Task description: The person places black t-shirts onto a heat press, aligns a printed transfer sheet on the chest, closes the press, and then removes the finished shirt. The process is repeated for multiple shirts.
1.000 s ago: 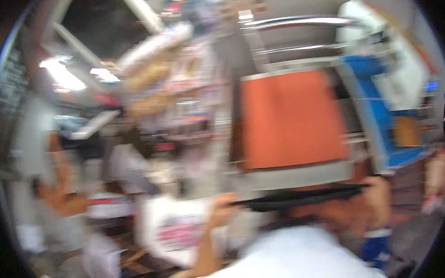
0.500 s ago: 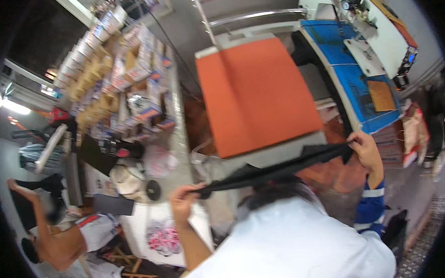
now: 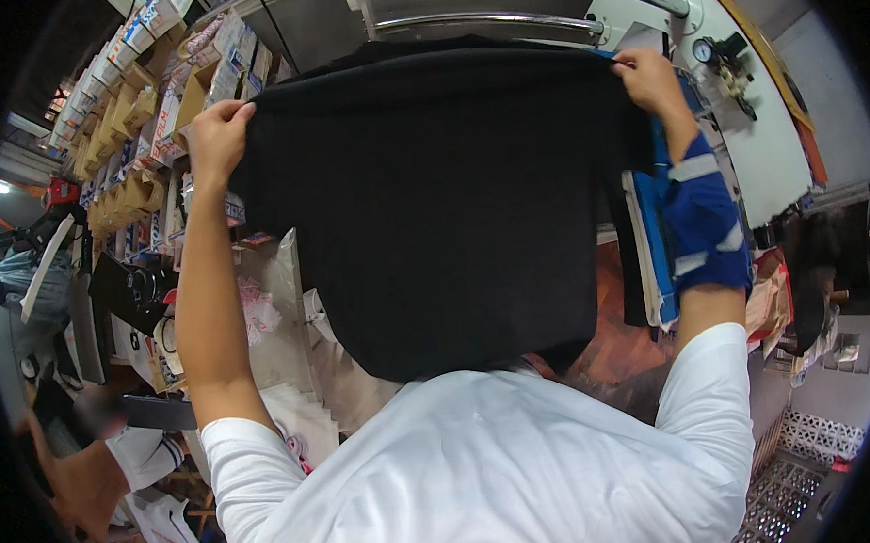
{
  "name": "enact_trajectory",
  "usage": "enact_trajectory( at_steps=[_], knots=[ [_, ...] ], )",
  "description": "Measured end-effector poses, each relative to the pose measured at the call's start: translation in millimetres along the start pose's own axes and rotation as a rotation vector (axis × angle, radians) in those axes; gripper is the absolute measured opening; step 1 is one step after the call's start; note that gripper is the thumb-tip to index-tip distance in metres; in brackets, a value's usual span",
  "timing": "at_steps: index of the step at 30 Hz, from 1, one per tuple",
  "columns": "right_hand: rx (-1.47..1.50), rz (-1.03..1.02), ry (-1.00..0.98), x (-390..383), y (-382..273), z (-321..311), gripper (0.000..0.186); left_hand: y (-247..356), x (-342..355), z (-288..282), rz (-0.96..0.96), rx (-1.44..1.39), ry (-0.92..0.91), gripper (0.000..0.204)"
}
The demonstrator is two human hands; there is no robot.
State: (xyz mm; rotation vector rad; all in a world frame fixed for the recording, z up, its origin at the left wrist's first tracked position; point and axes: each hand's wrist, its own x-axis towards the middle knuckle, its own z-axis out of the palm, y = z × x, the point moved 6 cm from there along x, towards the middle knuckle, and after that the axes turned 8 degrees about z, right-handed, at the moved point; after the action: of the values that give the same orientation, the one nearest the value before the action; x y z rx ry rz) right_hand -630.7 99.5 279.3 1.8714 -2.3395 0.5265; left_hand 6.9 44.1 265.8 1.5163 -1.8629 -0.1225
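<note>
A black T-shirt [image 3: 442, 203] hangs spread wide in front of me, stretched between my two hands. My left hand [image 3: 218, 143] pinches its upper left corner, thumb against fingers. Its upper right corner is gripped by my right hand [image 3: 652, 85], with that arm raised to about the same height. The cloth looks smooth and drapes down close to my chest. Behind it the orange pad is hidden.
Shelves of cardboard boxes [image 3: 140, 178] rise at the left. Metal bars [image 3: 487, 20] cross the far side. A blue board [image 3: 659, 252] stands at the right, below a pressure gauge [image 3: 705, 50] on a white panel. Another person [image 3: 85, 476] is at the lower left.
Both hands have risen and moved away from me, the left also further left. The T-shirt, a narrow bunched strip before, now hangs unfolded and covers the orange pad.
</note>
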Motion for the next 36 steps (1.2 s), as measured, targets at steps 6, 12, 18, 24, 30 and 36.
enact_trajectory(
  at_steps=[6,12,18,24,30,36],
  knots=[
    [0.623,0.711,-0.238,36.1,32.2,174.8,0.017,-90.2,23.0,149.3,-0.539,-0.166,-0.063,0.020],
    [0.895,0.763,-0.202,64.6,19.9,242.0,0.018,-144.3,23.1,220.9,-0.688,-0.543,0.131,0.016],
    [0.323,0.274,-0.007,69.6,-60.9,241.1,0.038,-82.9,21.1,214.0,-0.114,0.255,0.300,0.031],
    [0.065,-0.415,-0.049,-26.0,-198.0,289.8,0.060,109.8,-48.4,313.3,0.559,0.162,-0.258,0.058],
    [-0.125,0.250,-0.190,19.8,-83.9,253.4,0.062,-82.2,-12.5,230.7,-0.443,0.562,-0.421,0.071],
    [0.049,-0.347,-0.162,-19.9,-193.0,275.8,0.069,52.3,-20.3,300.8,0.373,0.282,-0.373,0.062]
  ],
)
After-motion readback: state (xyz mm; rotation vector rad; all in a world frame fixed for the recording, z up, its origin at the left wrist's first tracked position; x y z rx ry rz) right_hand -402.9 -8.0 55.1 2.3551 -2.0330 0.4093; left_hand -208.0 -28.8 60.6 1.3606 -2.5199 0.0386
